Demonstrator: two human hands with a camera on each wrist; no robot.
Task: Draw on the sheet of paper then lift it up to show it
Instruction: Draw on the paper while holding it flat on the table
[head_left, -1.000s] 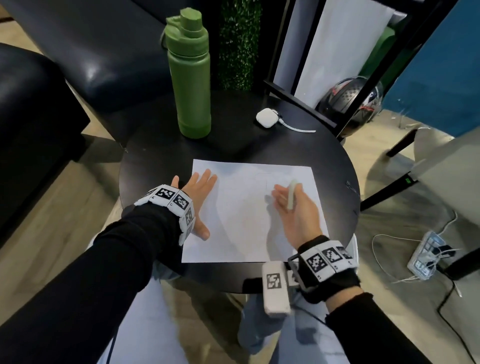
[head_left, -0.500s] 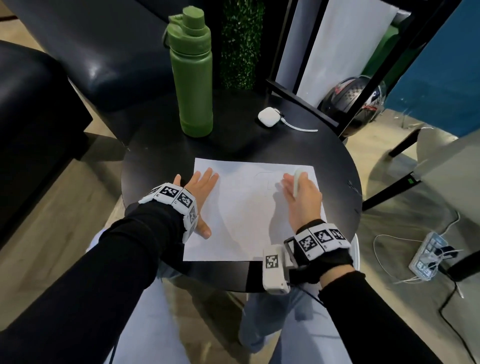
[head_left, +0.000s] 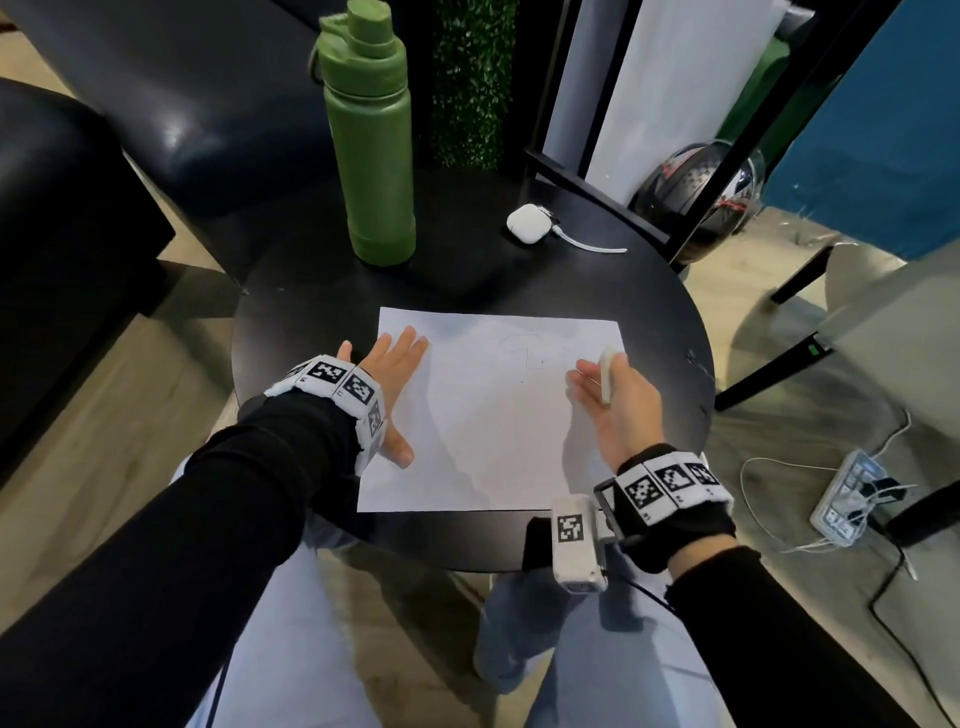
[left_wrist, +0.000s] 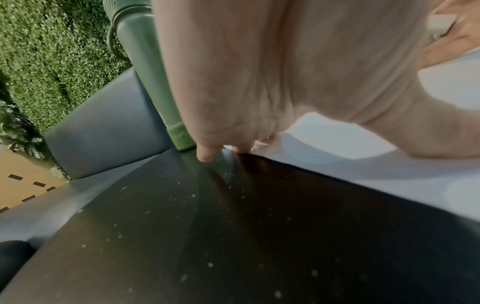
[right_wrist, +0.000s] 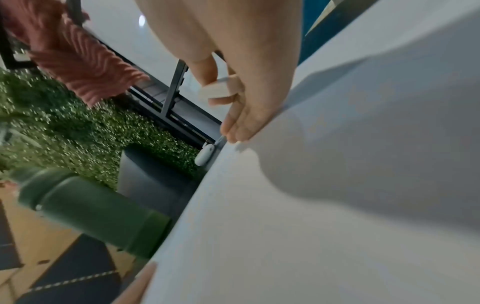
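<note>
A white sheet of paper (head_left: 498, 426) lies flat on the round black table (head_left: 467, 280), with faint pencil-thin lines near its far right part. My left hand (head_left: 389, 374) lies flat with straight fingers on the sheet's left edge, partly on the table (left_wrist: 233, 236). My right hand (head_left: 608, 395) grips a white pen (head_left: 605, 374) over the sheet's far right corner. In the right wrist view the pen (right_wrist: 218, 90) sits between thumb and fingers, its tip down at the paper (right_wrist: 311, 205).
A tall green bottle (head_left: 371, 140) stands at the table's far left. A white earbud case (head_left: 527, 223) with a cable lies at the far right. Dark sofas flank the left, a helmet (head_left: 696, 192) and a power strip (head_left: 847, 493) sit on the floor to the right.
My right hand with the pen has moved away from me and to the right across the sheet, leaving faint lines. The left hand has stayed flat on the sheet's left edge.
</note>
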